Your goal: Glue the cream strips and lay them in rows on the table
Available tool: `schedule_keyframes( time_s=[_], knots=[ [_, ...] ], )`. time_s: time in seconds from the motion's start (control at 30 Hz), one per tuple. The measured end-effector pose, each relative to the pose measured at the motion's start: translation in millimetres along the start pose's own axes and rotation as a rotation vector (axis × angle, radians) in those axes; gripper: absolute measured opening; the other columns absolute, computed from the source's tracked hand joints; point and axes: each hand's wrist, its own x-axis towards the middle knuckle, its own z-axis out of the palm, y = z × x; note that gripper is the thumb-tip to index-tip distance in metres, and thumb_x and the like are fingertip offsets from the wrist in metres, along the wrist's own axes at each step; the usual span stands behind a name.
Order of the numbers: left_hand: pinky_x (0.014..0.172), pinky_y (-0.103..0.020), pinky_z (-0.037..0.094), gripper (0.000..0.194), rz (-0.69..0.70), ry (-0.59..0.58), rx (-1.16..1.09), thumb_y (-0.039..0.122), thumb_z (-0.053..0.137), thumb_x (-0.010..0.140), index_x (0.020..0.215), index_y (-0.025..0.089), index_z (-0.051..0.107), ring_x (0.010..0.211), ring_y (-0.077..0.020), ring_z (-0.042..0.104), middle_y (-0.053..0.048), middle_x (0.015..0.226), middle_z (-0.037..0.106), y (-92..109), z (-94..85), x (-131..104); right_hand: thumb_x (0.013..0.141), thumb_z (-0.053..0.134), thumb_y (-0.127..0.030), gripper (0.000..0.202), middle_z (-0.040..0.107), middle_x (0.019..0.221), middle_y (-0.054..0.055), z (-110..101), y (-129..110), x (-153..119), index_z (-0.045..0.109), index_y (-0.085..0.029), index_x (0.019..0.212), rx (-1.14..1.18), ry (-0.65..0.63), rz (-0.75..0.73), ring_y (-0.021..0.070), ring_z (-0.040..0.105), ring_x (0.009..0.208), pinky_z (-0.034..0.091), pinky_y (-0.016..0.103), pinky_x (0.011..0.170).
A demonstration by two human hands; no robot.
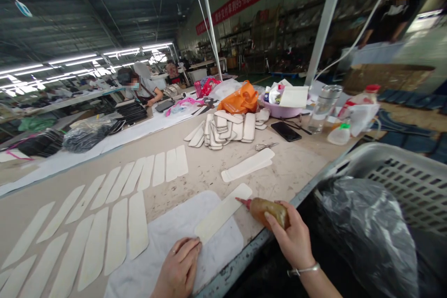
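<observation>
My right hand is wrapped round a squeeze bottle of brownish liquid, tipped on its side. Its red nozzle points left, at the far end of a long cream strip with rounded corners. That strip lies on a white cloth near the table's front edge. My left hand has its fingers together at the near end of the strip, touching it; whether they pinch it or only press on it is hard to see. Two similar strips lie overlapped just beyond.
Rows of cream strips cover the table's left side. Farther back are stacked pale pieces, scissors, a phone, an orange bag and a glass jar. A plastic basket stands right. Two other people are farther off.
</observation>
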Motion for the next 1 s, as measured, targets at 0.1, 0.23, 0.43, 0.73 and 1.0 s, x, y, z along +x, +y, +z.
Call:
schedule_keyframes(
  time_s=[0.1,0.23,0.43,0.73,1.0],
  knots=[
    [0.090,-0.033,0.054,0.033,0.023,0.018,0.001,0.008,0.046,0.084,0.112,0.015,0.063,0.103,-0.0203,0.059,-0.010,0.110,0.065,-2.8,2.1,-0.7,0.075,0.066,-0.050,0.042,0.061,0.102,0.006,-6.6,10.2,5.9,0.055,-0.023,0.106,-0.002,0.081,0.046,0.0249,0.059,0.091,0.049,0.042,0.083],
    [0.090,-0.032,0.054,0.031,0.046,0.010,0.024,0.008,0.048,0.084,0.110,0.015,0.063,0.102,-0.0202,0.059,-0.010,0.109,0.066,-4.9,2.6,-1.4,0.073,0.067,-0.052,0.046,0.063,0.099,0.006,-3.5,14.7,10.4,0.055,-0.022,0.107,0.102,0.149,0.149,0.0245,0.060,0.088,0.050,0.040,0.081],
    [0.090,-0.030,0.054,0.029,0.044,0.009,0.034,0.009,0.049,0.085,0.111,0.013,0.062,0.103,-0.0198,0.058,-0.011,0.109,0.065,-4.3,2.7,-1.8,0.071,0.067,-0.053,0.046,0.063,0.096,0.006,8.6,19.1,21.6,0.056,-0.022,0.103,0.163,0.124,0.182,0.0246,0.060,0.087,0.050,0.041,0.081],
    [0.090,-0.032,0.053,0.028,0.000,-0.006,0.019,0.012,0.050,0.086,0.111,0.016,0.062,0.102,-0.0196,0.058,-0.009,0.109,0.065,-2.2,3.5,-1.6,0.070,0.068,-0.054,0.049,0.063,0.098,0.005,-11.7,24.6,5.9,0.056,-0.022,0.106,0.138,0.161,0.243,0.0238,0.060,0.087,0.048,0.040,0.082],
    [0.092,-0.034,0.052,0.028,-0.026,-0.034,0.012,0.013,0.049,0.087,0.111,0.017,0.062,0.104,-0.0203,0.057,-0.008,0.110,0.065,-0.9,2.2,-1.2,0.068,0.070,-0.051,0.050,0.066,0.095,0.005,-21.3,24.4,-5.4,0.057,-0.022,0.106,0.168,0.168,0.253,0.0239,0.062,0.083,0.051,0.038,0.077]
  ],
)
